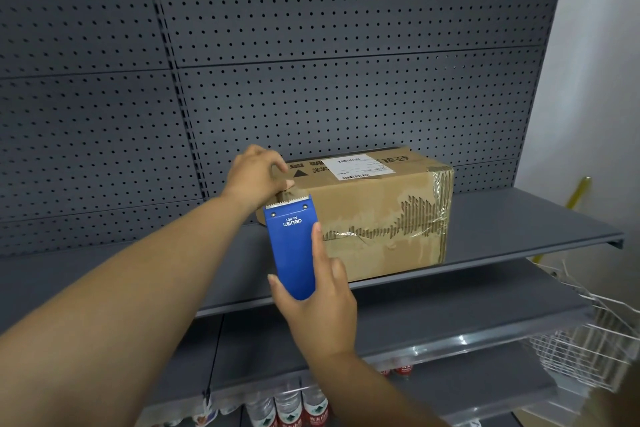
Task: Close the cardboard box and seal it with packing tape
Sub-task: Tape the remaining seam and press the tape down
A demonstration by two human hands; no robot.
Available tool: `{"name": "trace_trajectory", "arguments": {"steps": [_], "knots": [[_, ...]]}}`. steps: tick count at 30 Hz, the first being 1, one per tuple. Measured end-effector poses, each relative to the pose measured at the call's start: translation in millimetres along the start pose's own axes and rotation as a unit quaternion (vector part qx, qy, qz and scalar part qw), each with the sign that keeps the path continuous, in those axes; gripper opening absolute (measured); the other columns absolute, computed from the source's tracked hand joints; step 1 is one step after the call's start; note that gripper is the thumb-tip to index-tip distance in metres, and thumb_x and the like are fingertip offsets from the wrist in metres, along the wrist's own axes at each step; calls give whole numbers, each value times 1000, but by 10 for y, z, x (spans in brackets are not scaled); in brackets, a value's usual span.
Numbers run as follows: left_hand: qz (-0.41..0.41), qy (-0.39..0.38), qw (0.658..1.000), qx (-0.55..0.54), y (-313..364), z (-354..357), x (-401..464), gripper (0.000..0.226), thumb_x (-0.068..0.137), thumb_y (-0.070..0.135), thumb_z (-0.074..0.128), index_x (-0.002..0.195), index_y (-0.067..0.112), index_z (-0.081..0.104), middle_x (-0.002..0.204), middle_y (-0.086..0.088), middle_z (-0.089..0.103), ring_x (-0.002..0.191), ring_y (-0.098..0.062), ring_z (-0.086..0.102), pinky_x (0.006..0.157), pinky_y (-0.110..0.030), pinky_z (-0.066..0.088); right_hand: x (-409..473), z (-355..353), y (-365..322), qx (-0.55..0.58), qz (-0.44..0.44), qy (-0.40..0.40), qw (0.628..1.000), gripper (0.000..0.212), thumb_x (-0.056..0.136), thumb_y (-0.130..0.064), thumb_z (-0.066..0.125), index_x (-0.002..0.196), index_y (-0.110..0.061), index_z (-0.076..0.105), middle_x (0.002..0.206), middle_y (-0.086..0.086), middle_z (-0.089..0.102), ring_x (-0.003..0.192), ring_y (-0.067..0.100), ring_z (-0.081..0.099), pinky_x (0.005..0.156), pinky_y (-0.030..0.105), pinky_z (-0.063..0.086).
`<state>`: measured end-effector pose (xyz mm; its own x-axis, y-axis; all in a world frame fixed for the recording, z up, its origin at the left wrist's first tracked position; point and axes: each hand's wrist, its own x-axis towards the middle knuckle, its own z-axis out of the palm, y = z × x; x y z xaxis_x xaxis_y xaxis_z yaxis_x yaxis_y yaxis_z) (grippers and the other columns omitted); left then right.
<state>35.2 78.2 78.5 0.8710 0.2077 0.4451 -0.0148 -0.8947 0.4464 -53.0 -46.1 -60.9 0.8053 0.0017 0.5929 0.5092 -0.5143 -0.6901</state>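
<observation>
cardboard box (374,215) sits closed on grey shelf (502,218), front face torn. left hand (258,177) presses curled fingers on its near-left top corner, pinching the tape end. right hand (318,302) grips blue tape dispenser (291,246) — toothed edge touching that corner.

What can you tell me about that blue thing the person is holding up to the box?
The blue tape dispenser looks like painted metal, with white upside-down lettering, two small screws and a serrated cutting edge on top. It stands nearly upright against the near left corner of the cardboard box. The right hand grips its lower end; the left hand pinches tape beside its teeth.
</observation>
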Motion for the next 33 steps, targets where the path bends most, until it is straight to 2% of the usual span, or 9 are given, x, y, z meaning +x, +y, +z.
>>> {"name": "trace_trajectory", "arguments": {"steps": [2,5,7,10,16,19,24,28,33], "knots": [[52,-13,998,41,-25,24,26,13,82,29,69,86,16,69,111,0,56,112,-21,47,92,-27,33,5,-2,1,-3,-5,17,1000,92,65,-71,40,135,-52,-18,86,-7,43,68,13,53,61,22,43],[73,-83,989,102,-14,-20,-4,33,91,37,55,90,7,69,84,-2,63,83,-17,56,67,-23,36,9,-5,30,-8,-13,22,1000,93,65,-70,41,137,-50,-14,85,-6,44,67,15,56,59,22,43],[89,-108,978,156,-20,-49,-25,48,95,44,40,95,5,68,95,-9,65,103,-25,57,77,-26,40,32,-1,48,-16,-19,32,999,90,66,-69,42,140,-49,-5,84,-5,45,66,15,56,57,23,42],[110,-134,968,183,-29,-92,-76,53,98,45,27,115,11,64,147,-9,40,138,-28,31,106,-33,28,66,2,37,-20,-16,29,999,87,66,-70,41,140,-50,-1,84,-6,43,66,15,56,57,23,42],[188,-163,954,164,-130,-117,-22,45,93,38,47,133,16,52,153,3,27,144,-11,14,116,-32,11,66,2,35,-14,-11,-3,1000,89,64,-74,34,134,-54,-17,89,-6,41,75,15,56,64,25,44],[194,-153,958,143,-118,-100,27,40,91,28,56,127,12,57,153,5,25,144,-11,15,114,-28,15,75,25,42,-18,-11,3,1000,88,65,-73,36,136,-54,-13,88,-6,41,73,16,57,63,27,47],[123,-117,983,66,-190,20,78,35,84,29,66,115,14,64,130,-1,59,115,-17,55,96,-28,42,122,9,35,-26,-1,-8,1000,91,66,-73,39,134,-54,-19,90,-7,43,77,14,57,64,26,45],[88,-93,992,-16,-223,120,120,24,85,16,66,109,13,66,117,-4,65,101,-16,59,90,-29,46,223,-72,-3,-37,11,-26,999,96,75,-63,60,134,-52,-14,101,-5,49,90,16,57,74,29,46],[86,-96,992,-12,-120,71,320,19,87,11,62,105,10,68,108,-2,67,91,-14,57,75,-23,44,443,-182,-125,-44,29,-59,997,95,77,-63,58,133,-56,-18,109,-4,47,100,17,55,79,32,46]]}}
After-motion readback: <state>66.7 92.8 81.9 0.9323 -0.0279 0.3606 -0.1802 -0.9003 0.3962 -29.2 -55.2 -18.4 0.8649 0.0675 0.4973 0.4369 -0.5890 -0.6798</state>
